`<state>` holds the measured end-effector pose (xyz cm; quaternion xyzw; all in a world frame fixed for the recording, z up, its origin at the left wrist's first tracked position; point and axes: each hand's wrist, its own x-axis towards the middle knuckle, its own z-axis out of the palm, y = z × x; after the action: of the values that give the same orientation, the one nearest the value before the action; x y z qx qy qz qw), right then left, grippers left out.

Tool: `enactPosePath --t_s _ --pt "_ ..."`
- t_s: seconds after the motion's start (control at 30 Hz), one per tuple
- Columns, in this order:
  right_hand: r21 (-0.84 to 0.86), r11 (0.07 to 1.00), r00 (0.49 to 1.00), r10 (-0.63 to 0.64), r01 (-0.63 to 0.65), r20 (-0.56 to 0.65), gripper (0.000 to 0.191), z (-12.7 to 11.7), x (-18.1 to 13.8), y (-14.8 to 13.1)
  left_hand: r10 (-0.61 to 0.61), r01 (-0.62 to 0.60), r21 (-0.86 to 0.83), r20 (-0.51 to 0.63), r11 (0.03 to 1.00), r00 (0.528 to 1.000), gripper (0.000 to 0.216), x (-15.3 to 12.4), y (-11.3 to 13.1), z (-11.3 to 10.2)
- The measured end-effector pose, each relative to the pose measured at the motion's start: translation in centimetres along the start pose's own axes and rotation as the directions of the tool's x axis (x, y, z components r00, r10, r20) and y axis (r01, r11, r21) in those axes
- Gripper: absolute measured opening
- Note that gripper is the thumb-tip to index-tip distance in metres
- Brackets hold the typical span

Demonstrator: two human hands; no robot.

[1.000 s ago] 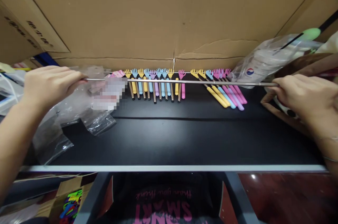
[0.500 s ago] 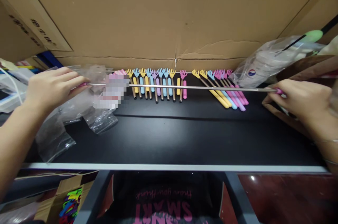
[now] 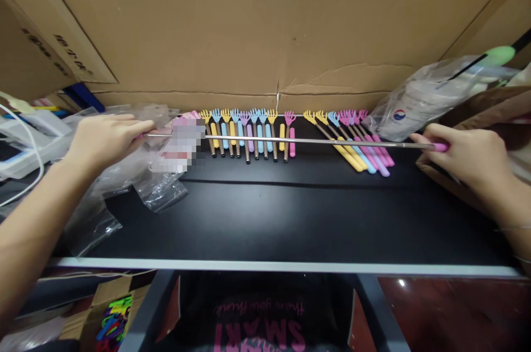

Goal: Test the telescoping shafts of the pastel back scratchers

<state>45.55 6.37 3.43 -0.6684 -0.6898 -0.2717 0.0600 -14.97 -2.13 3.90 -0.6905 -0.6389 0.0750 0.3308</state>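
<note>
Light seems to come from above and makes a soft white glow on my black table (image 3: 260,224). My long back scratcher (image 3: 311,141) shines, and the clear plastic bag (image 3: 161,195) glints. Underneath is dark, with one bright dot on the red floor (image 3: 448,316). Blocky squares hide the packet (image 3: 182,144). Things near the sides look stretched and fuzzy.

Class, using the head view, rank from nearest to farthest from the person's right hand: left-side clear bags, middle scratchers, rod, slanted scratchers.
1. Rod: its right end is in the right hand.
2. Slanted scratchers: left of that hand.
3. Middle scratchers: farther left.
4. Left-side clear bags: leftmost.
</note>
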Motion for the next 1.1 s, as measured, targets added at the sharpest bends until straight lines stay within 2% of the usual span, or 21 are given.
enactPosePath --t_s 0.23,0.4,0.57,0.67,0.73,0.83,0.93,1.1 --pt "-0.036 0.994 0.985 0.112 -0.108 0.134 0.03 -0.8 0.0 0.1 -0.008 0.011 -0.044 0.071 0.999 0.997 0.035 0.2 1.0 -0.8" --pt "-0.002 0.993 0.985 0.12 -0.12 0.124 0.029 -1.7 -0.2 -1.0 -0.022 0.03 -0.111 0.065 0.993 0.998 0.032 0.5 1.9 -2.0" --pt "0.031 0.999 0.999 -0.012 0.011 0.042 0.035 -3.7 -0.7 -6.3 0.071 -0.063 -0.13 0.053 0.989 0.996 0.03 1.9 6.3 -4.9" --pt "0.061 0.99 0.99 -0.129 0.125 0.064 0.039 -5.4 -1.4 -10.3 0.114 -0.111 -0.157 0.008 0.981 0.993 0.03 2.7 10.0 -7.1" --pt "0.08 0.974 0.975 -0.217 0.212 0.054 0.037 -6.4 -2.0 -12.9 0.161 -0.165 -0.201 -0.037 0.966 0.986 0.026 3.0 12.5 -8.5" --pt "0.128 0.913 0.917 -0.396 0.388 0.041 0.034 -7.7 -2.9 -16.0 0.238 -0.26 -0.282 -0.11 0.923 0.965 0.023 3.4 15.5 -10.2" --pt "0.133 0.886 0.892 -0.451 0.445 0.025 0.031 -8.6 -3.4 -17.8 0.277 -0.311 -0.351 -0.143 0.883 0.95 0.021 3.8 17.3 -11.1" --pt "0.087 0.882 0.885 -0.465 0.462 0.019 0.033 -9.1 -3.8 -18.7 0.284 -0.292 -0.378 -0.079 0.878 0.956 0.02 4.0 17.9 -11.3"
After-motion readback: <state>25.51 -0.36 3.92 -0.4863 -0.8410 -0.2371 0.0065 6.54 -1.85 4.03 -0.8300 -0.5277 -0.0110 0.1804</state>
